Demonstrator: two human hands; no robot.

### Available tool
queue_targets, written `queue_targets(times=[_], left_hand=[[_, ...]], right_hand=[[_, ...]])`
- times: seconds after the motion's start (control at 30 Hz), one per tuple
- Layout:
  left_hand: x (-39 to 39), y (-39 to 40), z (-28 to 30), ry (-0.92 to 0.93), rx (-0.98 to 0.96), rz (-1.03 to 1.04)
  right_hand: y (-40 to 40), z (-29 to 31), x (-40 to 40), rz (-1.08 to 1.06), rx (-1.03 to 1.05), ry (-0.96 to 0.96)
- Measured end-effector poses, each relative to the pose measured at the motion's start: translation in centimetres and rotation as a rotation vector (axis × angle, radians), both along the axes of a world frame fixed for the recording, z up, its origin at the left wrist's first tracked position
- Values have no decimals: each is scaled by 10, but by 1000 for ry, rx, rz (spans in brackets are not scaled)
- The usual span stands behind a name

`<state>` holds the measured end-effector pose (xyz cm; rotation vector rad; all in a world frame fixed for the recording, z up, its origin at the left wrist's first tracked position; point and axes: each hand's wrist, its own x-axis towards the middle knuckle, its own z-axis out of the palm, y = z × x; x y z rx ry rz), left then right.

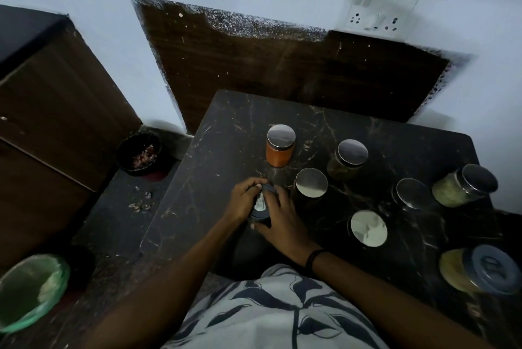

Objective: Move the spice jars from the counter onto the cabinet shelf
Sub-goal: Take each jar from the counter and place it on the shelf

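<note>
Several steel-lidded spice jars stand on the dark marbled counter [214,134]. An orange-filled jar [280,145] is at the back. Right of it is a jar of dark green spice [348,159]. A dark jar [311,182] stands beside my hands. Further right are another dark jar [413,193], a pale green jar [463,185], a jar with a bright lid [368,227] and a yellow-filled jar [480,271]. My left hand [244,199] and my right hand [279,221] both grip a dark-lidded jar [261,206] near the counter's front left.
A brown cabinet [56,111] stands at the left. A black bowl [139,153] sits on the lower ledge beside it. A bin with a green liner [28,290] is at the bottom left. A wall socket panel [381,9] is above the counter.
</note>
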<state>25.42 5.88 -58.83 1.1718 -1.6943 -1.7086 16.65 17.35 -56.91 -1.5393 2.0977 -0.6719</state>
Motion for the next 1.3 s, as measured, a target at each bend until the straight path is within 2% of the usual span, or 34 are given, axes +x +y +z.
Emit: queue_targets(times=[0.13,0.3,0.53,0.67,0.83,0.97,1.17,1.3], left_hand=[[0,-1,0,13,26,11],[4,-9,17,96,31,189],[14,-23,40,222,194,334],[15,-18,49,307,257,304],[9,-10,46,400,333,286],[8,-7,41,402,356,284],[-3,-17,57,394,311,284],[-22,-40,96,435,231,273]], right_hand=[[0,-1,1,-115,-9,-194],[-10,2,-5,-201,-152,-402],[-42,27,-26,-269,-406,-889],[-51,34,-43,-377,-369,-1075],[-52,27,-47,-448,-259,-1187],[-54,24,-46,-464,-227,-1202],[-65,33,-49,-499,-282,-1205],[-86,73,-61,-445,-367,-1273]])
